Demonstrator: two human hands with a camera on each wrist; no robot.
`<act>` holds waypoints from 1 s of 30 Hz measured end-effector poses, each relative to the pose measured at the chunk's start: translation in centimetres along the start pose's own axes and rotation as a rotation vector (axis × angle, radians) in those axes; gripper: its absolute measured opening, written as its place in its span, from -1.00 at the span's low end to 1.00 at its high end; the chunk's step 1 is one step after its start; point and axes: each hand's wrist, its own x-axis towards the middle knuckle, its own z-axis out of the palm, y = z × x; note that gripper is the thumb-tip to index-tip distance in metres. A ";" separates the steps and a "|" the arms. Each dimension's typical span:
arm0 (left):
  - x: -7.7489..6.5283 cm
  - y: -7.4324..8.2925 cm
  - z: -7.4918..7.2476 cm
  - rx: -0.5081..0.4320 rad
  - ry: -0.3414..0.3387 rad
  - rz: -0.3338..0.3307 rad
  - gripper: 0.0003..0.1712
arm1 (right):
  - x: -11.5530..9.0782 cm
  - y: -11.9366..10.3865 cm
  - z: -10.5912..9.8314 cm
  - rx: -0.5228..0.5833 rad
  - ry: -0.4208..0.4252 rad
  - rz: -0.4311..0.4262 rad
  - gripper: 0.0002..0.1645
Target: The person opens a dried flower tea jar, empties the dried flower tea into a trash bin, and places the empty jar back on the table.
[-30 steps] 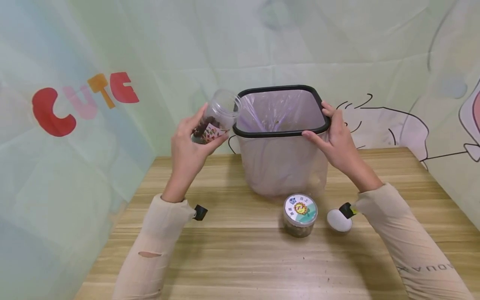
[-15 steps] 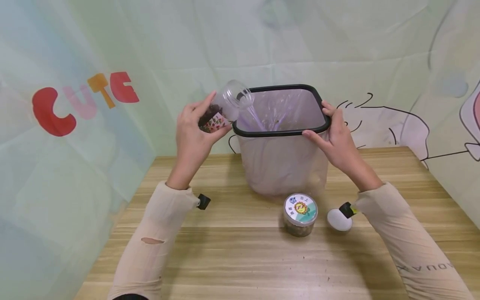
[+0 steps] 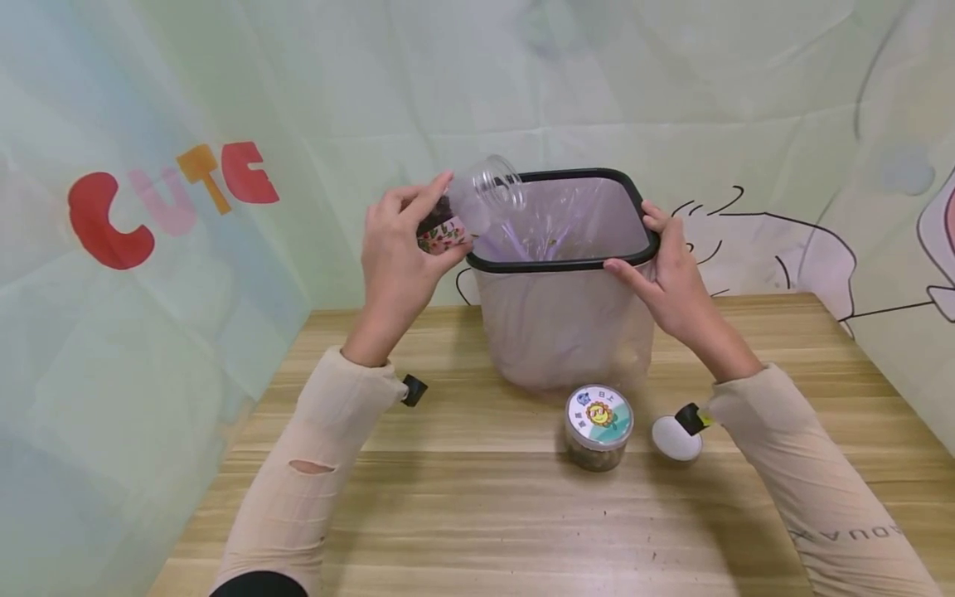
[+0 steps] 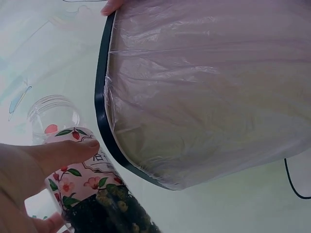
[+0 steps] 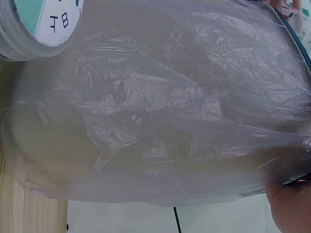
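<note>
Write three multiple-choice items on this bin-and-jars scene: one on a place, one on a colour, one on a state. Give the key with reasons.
1. Where does the lidded jar stand?
A. inside the bin
B. on the table in front of the bin
C. in the right hand

2. What colour is the rim of the bin?
A. black
B. red
C. white

3. How is the open jar in the left hand held?
A. upright with its lid on
B. lying flat on the table
C. tilted, lidless, mouth toward the bin

Key:
1 B: the head view shows it on the wooden table, on the near side of the bin, beside a white lid.
2 A: a black band runs round the top, over the clear liner.
3 C: the open mouth leans over the rim while the dark contents sit at the jar's base; the right hand has its grip on the rim.
</note>
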 end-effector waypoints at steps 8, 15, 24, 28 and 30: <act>0.6 0.7 0.4 0.066 -0.011 0.016 -0.17 | -0.2 0.0 0.1 0.015 -0.003 0.009 0.11; 1.2 0.9 0.7 0.143 -0.019 0.050 -0.17 | -0.1 -0.1 0.1 0.017 -0.004 0.008 0.10; 1.6 1.1 1.4 0.242 -0.009 0.108 -0.17 | -0.2 -0.1 0.3 0.025 -0.003 0.000 0.09; 1.8 1.1 1.6 0.253 0.016 0.146 -0.20 | -0.2 0.0 0.2 0.022 0.004 -0.004 0.10; 1.9 1.1 1.7 0.257 0.033 0.178 -0.23 | -0.2 0.0 0.1 0.023 0.008 -0.004 0.10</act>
